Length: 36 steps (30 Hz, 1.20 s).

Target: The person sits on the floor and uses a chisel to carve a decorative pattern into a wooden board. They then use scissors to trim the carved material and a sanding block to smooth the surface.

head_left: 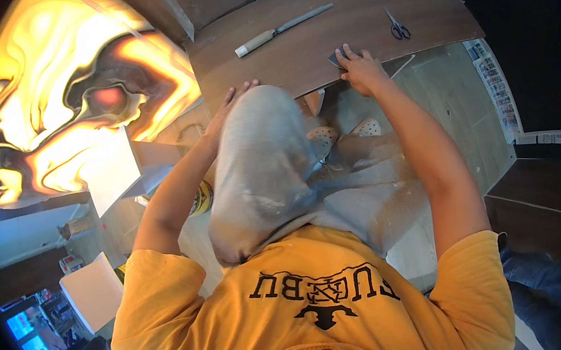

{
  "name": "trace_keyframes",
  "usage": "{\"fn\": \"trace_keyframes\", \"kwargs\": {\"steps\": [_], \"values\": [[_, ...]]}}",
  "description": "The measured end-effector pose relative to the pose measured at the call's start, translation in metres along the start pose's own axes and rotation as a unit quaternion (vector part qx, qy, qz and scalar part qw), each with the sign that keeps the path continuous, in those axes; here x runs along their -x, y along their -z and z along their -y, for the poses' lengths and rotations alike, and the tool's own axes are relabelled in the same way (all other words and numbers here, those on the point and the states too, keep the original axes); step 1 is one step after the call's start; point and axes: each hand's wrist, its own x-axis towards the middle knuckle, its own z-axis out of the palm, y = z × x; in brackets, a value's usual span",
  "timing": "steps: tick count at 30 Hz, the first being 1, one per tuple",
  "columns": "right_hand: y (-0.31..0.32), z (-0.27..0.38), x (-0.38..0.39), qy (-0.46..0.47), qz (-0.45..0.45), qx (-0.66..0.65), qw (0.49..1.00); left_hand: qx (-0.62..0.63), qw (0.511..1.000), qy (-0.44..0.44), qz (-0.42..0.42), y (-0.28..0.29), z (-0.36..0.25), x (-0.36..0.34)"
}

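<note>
A long brown wooden board (pixel 264 67) lies across in front of my knees. Near its close edge my right hand (pixel 363 71) presses a small dark grey piece of sandpaper (pixel 334 60) against the wood, fingers spread over it. My left hand (pixel 225 105) rests its fingers on the board's near edge, beside my raised knee, which partly covers it; it holds nothing I can see. Farther back on the board lie a file (pixel 282 30) with a pale handle and, to the right, dark-handled scissors (pixel 397 27) with their blades pointing away.
A glowing, marbled yellow panel (pixel 63 97) stands at the left. White panels (pixel 114 171) and a yellow tin (pixel 202 198) are beside my left arm. Printed paper strips (pixel 498 92) line the floor's edge at right. Below the board are perforated clogs (pixel 366 127).
</note>
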Motion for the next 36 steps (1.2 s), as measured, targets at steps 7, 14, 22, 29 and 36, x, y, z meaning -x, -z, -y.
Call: {"fn": "trace_keyframes", "kwargs": {"steps": [7, 14, 22, 29, 36], "values": [[-0.041, -0.048, 0.019, 0.053, -0.244, -0.278, 0.928, 0.090, 0.992, -0.090, 0.022, 0.011, -0.020, -0.074], [0.011, -0.094, 0.087, -0.114, -0.342, -0.350, 0.865, 0.070, 0.989, -0.127, -0.030, -0.009, -0.046, -0.207], [0.025, -0.045, 0.090, -0.082, -0.304, -0.377, 0.871, 0.083, 0.976, -0.198, -0.028, -0.011, -0.045, -0.215], [-0.021, 0.019, 0.027, -0.022, -0.183, -0.186, 0.965, 0.168, 0.964, -0.020, 0.203, 0.050, -0.001, 0.015], [-0.033, 0.028, 0.022, -0.043, -0.163, -0.176, 0.970, 0.179, 0.963, 0.000, 0.203, 0.052, 0.008, 0.037]]}}
